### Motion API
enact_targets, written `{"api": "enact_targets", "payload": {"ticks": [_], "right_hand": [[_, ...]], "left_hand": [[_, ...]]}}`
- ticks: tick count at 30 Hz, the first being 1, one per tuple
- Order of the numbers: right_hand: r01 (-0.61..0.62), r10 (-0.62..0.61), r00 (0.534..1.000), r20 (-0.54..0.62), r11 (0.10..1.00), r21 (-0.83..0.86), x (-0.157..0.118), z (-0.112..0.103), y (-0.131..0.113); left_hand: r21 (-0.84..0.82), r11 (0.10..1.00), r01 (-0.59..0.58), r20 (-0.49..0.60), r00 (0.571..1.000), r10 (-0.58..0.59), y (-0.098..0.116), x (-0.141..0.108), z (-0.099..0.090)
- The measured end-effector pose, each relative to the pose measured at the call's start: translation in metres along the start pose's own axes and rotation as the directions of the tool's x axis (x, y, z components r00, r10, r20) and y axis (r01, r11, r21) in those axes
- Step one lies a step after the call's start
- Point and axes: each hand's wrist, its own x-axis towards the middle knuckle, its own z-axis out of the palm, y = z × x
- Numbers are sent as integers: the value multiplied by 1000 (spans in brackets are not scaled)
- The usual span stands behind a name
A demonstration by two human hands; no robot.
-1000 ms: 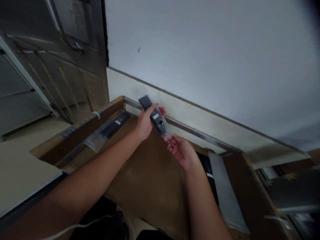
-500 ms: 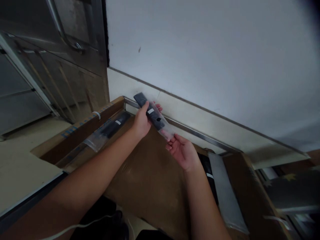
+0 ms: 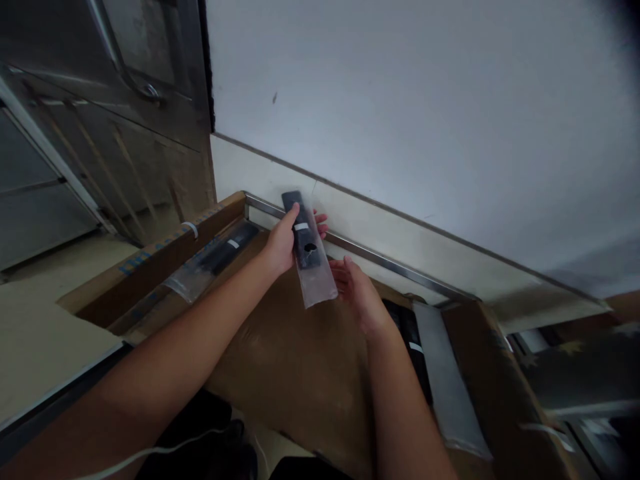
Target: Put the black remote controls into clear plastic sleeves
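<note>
My left hand (image 3: 287, 237) is closed around a clear plastic sleeve (image 3: 319, 287) holding a flat black item (image 3: 309, 260), with its thumb on top near a white label. What the black item is cannot be made out. The sleeve's lower end hangs free over the cardboard. Beside that end, to the right, my right hand (image 3: 357, 290) has its fingers stretched out and holds nothing; whether its fingertips brush the plastic is unclear. A similar bagged black item (image 3: 227, 250) lies at the left inside the cardboard box.
The shallow cardboard box (image 3: 295, 360) stands against a metal rail (image 3: 395, 267) along the wall. More black items with white bands (image 3: 413, 333) and clear plastic sleeves (image 3: 445, 373) lie at its right side. A metal door with a handle (image 3: 120, 67) is at upper left.
My right hand has come off the sleeve's lower end and its fingers have opened. The sleeve has swung to a steeper angle in my left hand, its lower end moving down and left.
</note>
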Motion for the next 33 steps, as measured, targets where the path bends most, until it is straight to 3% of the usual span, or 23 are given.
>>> {"api": "enact_targets", "payload": {"ticks": [2, 5, 8, 11, 14, 16, 18, 21, 23, 28, 31, 33], "right_hand": [[30, -37, 992, 119, 998, 53, -3, 10, 1], [19, -32, 985, 170, 997, 73, -6, 20, 4], [2, 3, 970, 242, 1000, -18, -6, 22, 12], [-21, 81, 920, 382, 987, -158, -5, 24, 22], [-91, 212, 846, 490, 962, -259, -4, 31, 29], [-111, 240, 846, 476, 953, -283, -3, 35, 30], [-102, 210, 885, 415, 958, -268, -3, 36, 29], [-99, 182, 917, 354, 966, -239, -1, 32, 28], [-104, 182, 921, 346, 967, -231, 0, 30, 27], [-105, 181, 925, 334, 967, -232, 0, 30, 29], [-73, 163, 935, 314, 957, -281, 2, 32, 29], [72, 7, 978, 206, 925, -373, 3, 31, 27]], "left_hand": [[65, 996, 53, 86, 995, -58, -6, -3, 0], [196, 976, 99, 173, 976, -134, -15, -9, 1], [440, 894, 85, 134, 978, -159, -17, -21, -5], [763, 647, 4, 38, 998, -51, -7, -33, -23], [919, 392, -49, 75, 996, -53, 13, -35, -51], [947, 302, -112, 120, 993, -8, 30, -28, -70], [959, 246, -139, 106, 984, 144, 46, -19, -83], [974, 152, -167, 119, 952, 281, 63, -14, -88], [979, 70, -193, 168, 948, 270, 66, -18, -86], [945, -279, -172, 221, 963, 152, 61, -33, -82], [916, -343, -209, 277, 947, 162, 51, -35, -75], [894, -339, -293, 350, 929, 119, 31, -33, -62]]}}
